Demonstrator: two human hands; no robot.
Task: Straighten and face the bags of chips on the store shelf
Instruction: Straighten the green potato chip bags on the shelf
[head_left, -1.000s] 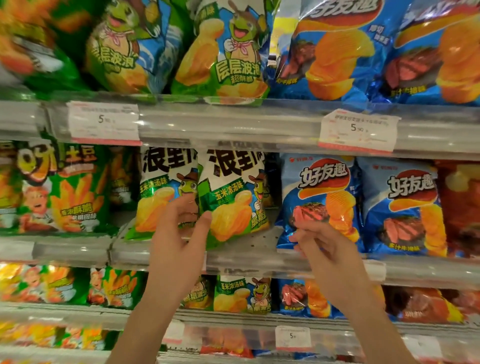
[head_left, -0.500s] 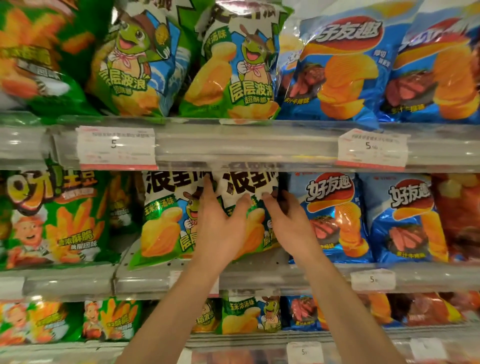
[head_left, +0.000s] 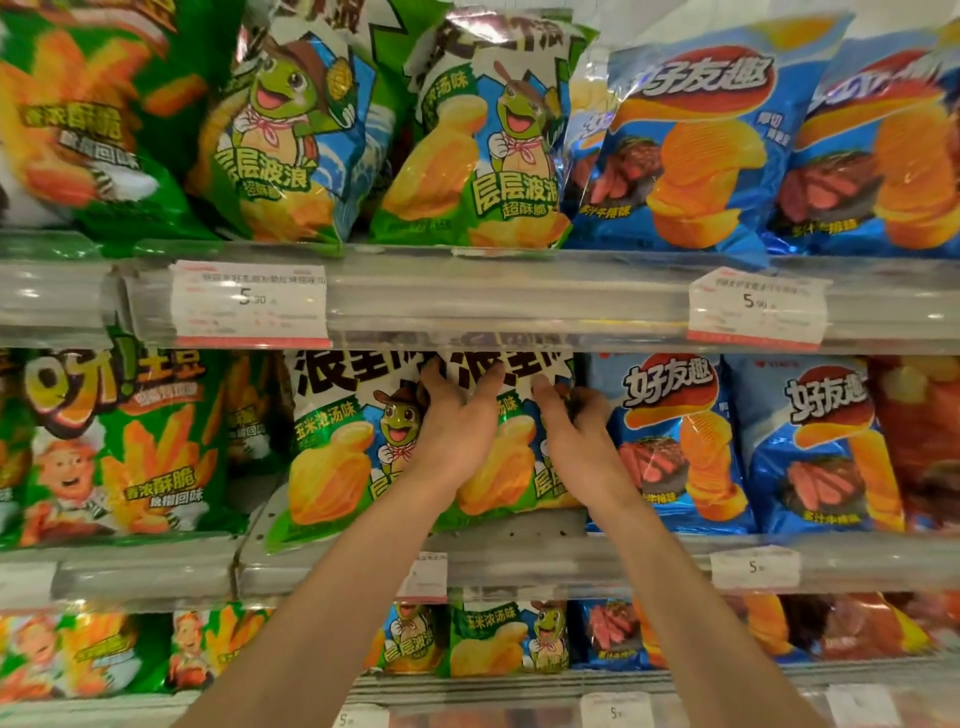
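A: Closest to you are your two bare forearms, reaching up and forward. Where do they end?

B: On the middle shelf. Your left hand (head_left: 457, 426) lies on the front of the green-and-white foil chip bag with the cartoon frog (head_left: 514, 452), fingers spread and only lightly bent, tips up at the black lettering. It presses the bag; it doesn't look wrapped round it.

A: And the other?

B: Your right hand (head_left: 574, 436) is at the bag's right edge, where it meets the blue foil bag of ridged chips (head_left: 670, 441). The fingers curl in at that seam, probably hooking the edge, though I cannot tell whether they actually pinch it.

A: Why hold it that way?

B: Judging by the grip, one palm steadies the face while the other squares the side, so the print points outward.

A: Where does the bag sit?

B: Upright on the perforated grey metal shelf (head_left: 524, 532), set back from the lip, touching its twin green frog bag (head_left: 337, 447), which leans left.

A: Farther up?

B: The clear plastic price rail (head_left: 493, 296), then larger bags above it.
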